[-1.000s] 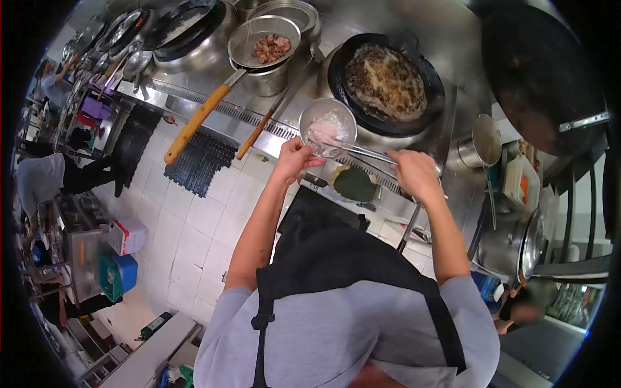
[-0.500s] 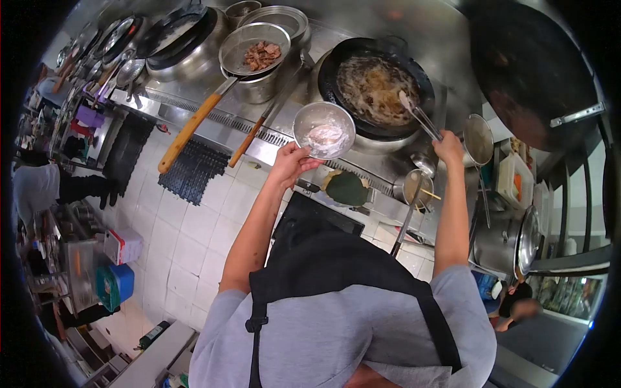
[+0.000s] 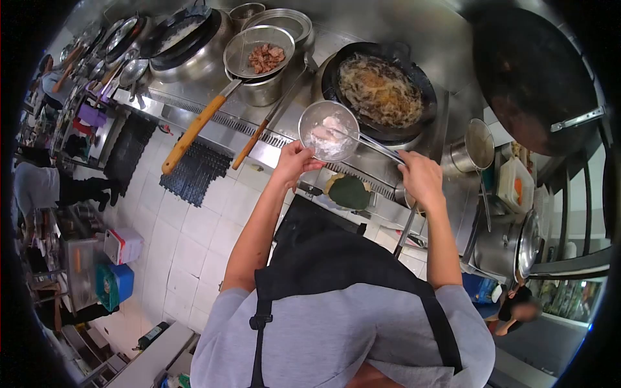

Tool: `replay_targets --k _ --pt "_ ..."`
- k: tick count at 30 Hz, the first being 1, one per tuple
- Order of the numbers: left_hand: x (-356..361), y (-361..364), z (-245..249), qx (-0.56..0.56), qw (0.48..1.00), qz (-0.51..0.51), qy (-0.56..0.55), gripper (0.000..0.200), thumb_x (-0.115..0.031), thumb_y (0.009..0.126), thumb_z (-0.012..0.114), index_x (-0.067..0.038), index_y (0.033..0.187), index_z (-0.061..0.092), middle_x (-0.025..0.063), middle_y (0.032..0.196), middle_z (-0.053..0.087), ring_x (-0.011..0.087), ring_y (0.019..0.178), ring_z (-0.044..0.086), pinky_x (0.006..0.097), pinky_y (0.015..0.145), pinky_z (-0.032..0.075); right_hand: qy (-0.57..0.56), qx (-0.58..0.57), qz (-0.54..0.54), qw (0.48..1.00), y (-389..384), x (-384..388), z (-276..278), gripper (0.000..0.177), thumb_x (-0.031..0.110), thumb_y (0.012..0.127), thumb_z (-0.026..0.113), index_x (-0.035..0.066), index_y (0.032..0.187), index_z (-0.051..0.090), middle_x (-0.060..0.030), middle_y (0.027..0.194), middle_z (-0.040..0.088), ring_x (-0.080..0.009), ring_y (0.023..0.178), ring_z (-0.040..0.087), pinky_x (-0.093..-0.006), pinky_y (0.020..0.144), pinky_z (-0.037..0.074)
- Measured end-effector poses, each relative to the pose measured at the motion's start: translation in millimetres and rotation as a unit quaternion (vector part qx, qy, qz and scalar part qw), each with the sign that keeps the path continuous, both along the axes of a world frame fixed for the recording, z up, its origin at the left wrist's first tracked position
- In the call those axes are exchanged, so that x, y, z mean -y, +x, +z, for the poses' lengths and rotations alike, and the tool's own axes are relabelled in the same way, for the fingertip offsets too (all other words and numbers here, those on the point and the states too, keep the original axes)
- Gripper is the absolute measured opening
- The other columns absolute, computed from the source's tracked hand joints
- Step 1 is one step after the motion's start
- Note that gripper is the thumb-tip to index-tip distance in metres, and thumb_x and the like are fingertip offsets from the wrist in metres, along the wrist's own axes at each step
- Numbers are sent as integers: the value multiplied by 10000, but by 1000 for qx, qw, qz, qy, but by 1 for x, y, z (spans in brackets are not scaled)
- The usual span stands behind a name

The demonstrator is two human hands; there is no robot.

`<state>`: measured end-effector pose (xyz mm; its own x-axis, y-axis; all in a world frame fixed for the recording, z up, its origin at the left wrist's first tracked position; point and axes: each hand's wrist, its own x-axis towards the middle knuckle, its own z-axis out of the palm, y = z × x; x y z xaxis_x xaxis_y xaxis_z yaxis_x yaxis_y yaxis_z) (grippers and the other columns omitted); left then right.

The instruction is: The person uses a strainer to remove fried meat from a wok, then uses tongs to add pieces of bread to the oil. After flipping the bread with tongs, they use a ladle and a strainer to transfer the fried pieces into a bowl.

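My left hand (image 3: 297, 164) grips the near-left rim of a metal bowl (image 3: 312, 116), fingers closed on it. Pale pieces coated in white powder (image 3: 328, 134) lie inside the bowl. My right hand (image 3: 422, 176) is closed around a pair of metal tongs (image 3: 381, 149), whose tips reach into the bowl at the floured pieces. Just behind the bowl, a black wok (image 3: 424, 97) holds bubbling, foaming oil (image 3: 378, 90) with browned bits in it.
A strainer (image 3: 233, 48) with cooked meat pieces (image 3: 266, 58) rests over a metal pot (image 3: 262, 92), its wooden handle (image 3: 200, 126) jutting over the counter edge. A saucepan (image 3: 475, 145) stands right of the wok. One person (image 3: 39, 187) is at far left, another (image 3: 517, 310) at far right.
My right hand has moved left and down from the wok, bringing the tongs from the oil into the bowl. The tongs' pale piece is no longer seen over the oil.
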<state>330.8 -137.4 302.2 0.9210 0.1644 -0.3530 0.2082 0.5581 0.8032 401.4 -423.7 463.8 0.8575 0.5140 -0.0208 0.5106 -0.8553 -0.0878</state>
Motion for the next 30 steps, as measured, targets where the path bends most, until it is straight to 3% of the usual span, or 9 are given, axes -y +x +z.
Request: replay_targets --k 3,6,11,15,17,21,25,27,30 --pt "-1 2 2 12 999 -2 -45 134 -42 924 586 51 999 527 197 957 653 308 811 710 338 680 617 68 18 -20 997 12 23 14 329 159 829 655 121 1155 674 -110 1075 681 -346 933 648 -452 805 500" --pt "-1 4 -6 16 997 -6 -71 166 -31 925 573 69 1048 525 216 987 655 318 830 707 342 687 617 119 19 -95 988 50 42 15 350 188 820 660 115 1163 679 -160 1103 672 -357 1014 630 -446 872 486" --pt "5 2 -19 1 995 -20 -97 199 -47 943 554 66 1105 524 218 1031 652 320 865 703 355 726 616 85 1 -219 972 157 50 -50 411 297 820 661 102 1182 670 -181 1110 674 -362 1074 621 -441 931 478" --pt "11 -9 -12 -8 995 -17 -101 199 -58 947 555 69 1097 520 212 1004 654 309 848 707 341 712 617 75 35 -237 968 197 40 -90 427 313 831 649 110 1206 656 -191 1114 670 -363 1086 615 -446 941 476" --pt "10 -17 -15 -11 995 -5 -99 195 -63 950 553 70 1088 516 207 990 655 302 841 709 328 702 618 57 48 -235 969 172 20 -42 435 298 825 658 105 1215 650 -194 1122 665 -360 1088 615 -442 938 479" --pt "4 -28 -14 0 998 17 -57 159 -73 960 538 57 1051 527 188 956 660 280 809 714 311 675 618 55 46 -72 995 85 12 27 407 213 817 655 106 1209 641 -193 1094 668 -368 1031 633 -463 871 501" --pt "1 -24 -13 4 999 13 31 134 -88 950 564 41 975 540 161 897 668 259 749 715 297 645 615 -62 0 65 996 7 -19 13 389 188 823 650 104 1203 639 -170 1008 680 -365 906 657 -474 799 508" --pt "1 -20 -5 12 998 -27 59 155 -100 948 572 45 993 543 165 931 670 267 781 715 311 667 614 -56 1 77 995 6 -22 -25 380 173 828 646 102 1201 634 -166 1023 675 -358 901 659 -469 792 510" --pt "5 -10 -16 1 998 -14 58 147 -97 940 579 41 951 532 170 922 663 275 793 715 318 671 612 -16 20 64 998 1 -13 -28 368 160 834 642 102 1197 633 -154 1023 670 -352 890 657 -468 776 508"
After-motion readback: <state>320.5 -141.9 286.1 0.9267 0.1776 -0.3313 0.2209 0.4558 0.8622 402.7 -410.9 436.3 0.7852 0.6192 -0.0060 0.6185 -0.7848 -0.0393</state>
